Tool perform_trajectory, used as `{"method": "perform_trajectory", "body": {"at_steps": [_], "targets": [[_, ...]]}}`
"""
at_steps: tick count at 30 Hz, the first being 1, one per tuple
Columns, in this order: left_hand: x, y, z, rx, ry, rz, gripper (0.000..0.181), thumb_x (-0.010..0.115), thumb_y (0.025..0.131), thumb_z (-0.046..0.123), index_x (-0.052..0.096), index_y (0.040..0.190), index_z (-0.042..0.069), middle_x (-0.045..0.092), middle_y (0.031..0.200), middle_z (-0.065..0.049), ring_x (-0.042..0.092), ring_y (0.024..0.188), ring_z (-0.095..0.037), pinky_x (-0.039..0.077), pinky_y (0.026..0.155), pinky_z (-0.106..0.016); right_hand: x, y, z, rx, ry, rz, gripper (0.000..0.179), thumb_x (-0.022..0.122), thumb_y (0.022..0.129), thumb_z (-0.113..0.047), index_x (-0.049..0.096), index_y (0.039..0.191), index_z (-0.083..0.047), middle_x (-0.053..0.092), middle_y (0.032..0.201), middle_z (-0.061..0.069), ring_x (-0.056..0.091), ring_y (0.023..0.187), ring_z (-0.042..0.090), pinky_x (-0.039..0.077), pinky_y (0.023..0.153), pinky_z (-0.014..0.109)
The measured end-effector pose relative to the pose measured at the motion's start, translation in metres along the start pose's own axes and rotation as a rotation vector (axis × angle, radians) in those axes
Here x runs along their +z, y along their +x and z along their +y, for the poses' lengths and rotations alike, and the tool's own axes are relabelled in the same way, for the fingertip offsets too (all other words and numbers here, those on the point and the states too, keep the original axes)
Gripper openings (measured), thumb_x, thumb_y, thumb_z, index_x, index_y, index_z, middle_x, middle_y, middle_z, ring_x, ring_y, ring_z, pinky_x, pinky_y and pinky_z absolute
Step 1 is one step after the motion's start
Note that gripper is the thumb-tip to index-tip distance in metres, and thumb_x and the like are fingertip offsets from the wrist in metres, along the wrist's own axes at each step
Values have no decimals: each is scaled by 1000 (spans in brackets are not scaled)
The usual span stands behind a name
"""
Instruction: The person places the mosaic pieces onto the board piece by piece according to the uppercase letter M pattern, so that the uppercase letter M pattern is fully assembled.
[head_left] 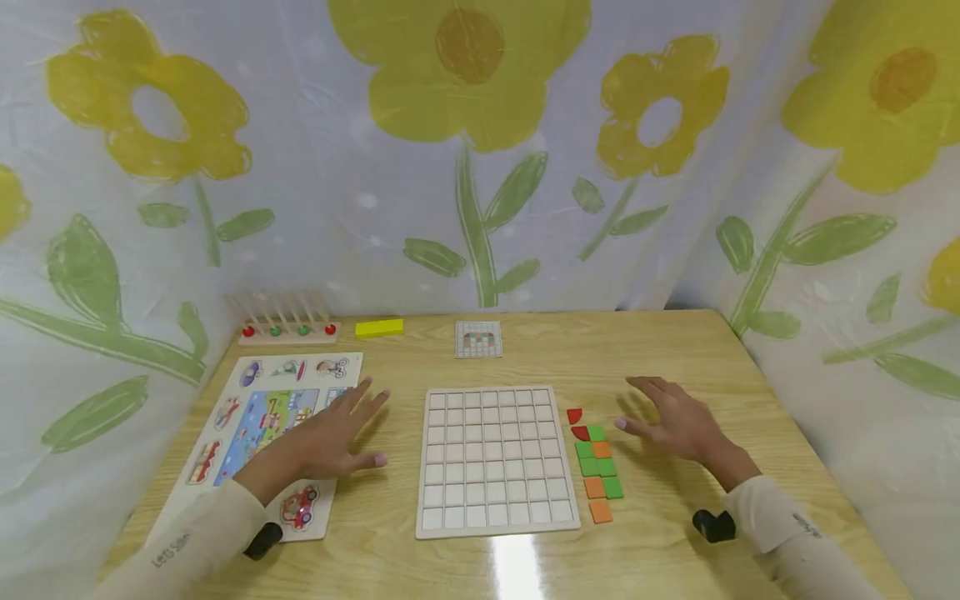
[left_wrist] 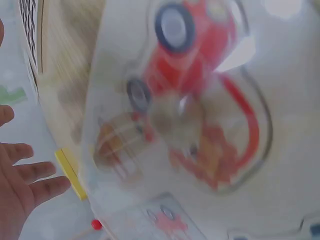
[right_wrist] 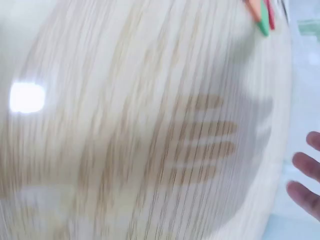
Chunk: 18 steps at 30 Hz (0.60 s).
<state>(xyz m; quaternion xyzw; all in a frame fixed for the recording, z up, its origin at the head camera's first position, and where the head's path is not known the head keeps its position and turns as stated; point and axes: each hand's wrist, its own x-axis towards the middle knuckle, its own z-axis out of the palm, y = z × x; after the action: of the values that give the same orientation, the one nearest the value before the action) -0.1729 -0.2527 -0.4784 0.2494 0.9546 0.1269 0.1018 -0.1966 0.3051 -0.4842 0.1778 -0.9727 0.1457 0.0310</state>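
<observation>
My left hand [head_left: 322, 437], fingers spread and holding nothing, hovers over the right side of a picture puzzle board [head_left: 322, 517]. In the left wrist view its fingers [left_wrist: 37, 172] stretch beside the blurred board. On the other side, my right hand [head_left: 678, 421] has its fingers extended, with nothing in them, just right of a group of small tiles. Those are green squares [head_left: 588, 467], orange squares [head_left: 600, 511] and red quarter-round pieces [head_left: 574, 415]. Between the hands lies a white wooden grid board [head_left: 491, 452], its cells bare. The right wrist view shows fingertips [right_wrist: 300, 192] above the wood table.
A small pattern card [head_left: 478, 340] lies behind the grid board. Left of it are a yellow block [head_left: 379, 328] and a wooden peg stand [head_left: 288, 337] with red and green beads. A flowered curtain [head_left: 337, 225] encloses the table [head_left: 652, 550] at the back and sides.
</observation>
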Motion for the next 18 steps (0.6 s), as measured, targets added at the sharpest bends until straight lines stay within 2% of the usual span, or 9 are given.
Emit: {"method": "perform_trajectory", "body": {"at_steps": [3,8,15,18], "targets": [[3,0,9,23,-36,-32,97,58,91,68,18,163,16,7,167,-25,25,146,-54,37,105,-69,0,1,-7,18,68,-11,73,66,91,-58,52,146,-12,58,141,17,64,112,36,55,76,53],[7,1,24,67,-55,-70,97,58,91,67,20,162,14,10,166,-24,23,148,-52,34,107,-69,3,7,-18,31,186,-28,63,68,92,-52,60,138,-10,68,128,11,69,93,21,52,65,35],[14,1,41,113,-34,-96,95,58,91,67,24,161,11,14,165,-28,21,147,-55,26,108,-75,10,17,-35,38,290,-79,55,69,93,-46,64,132,-7,72,118,12,66,76,10,51,61,29],[18,2,45,98,-31,-122,97,57,90,69,21,161,13,12,165,-27,19,146,-58,26,106,-78,14,21,-40,33,309,-96,51,70,94,-42,65,130,-6,72,117,12,65,74,8,51,61,29]]}}
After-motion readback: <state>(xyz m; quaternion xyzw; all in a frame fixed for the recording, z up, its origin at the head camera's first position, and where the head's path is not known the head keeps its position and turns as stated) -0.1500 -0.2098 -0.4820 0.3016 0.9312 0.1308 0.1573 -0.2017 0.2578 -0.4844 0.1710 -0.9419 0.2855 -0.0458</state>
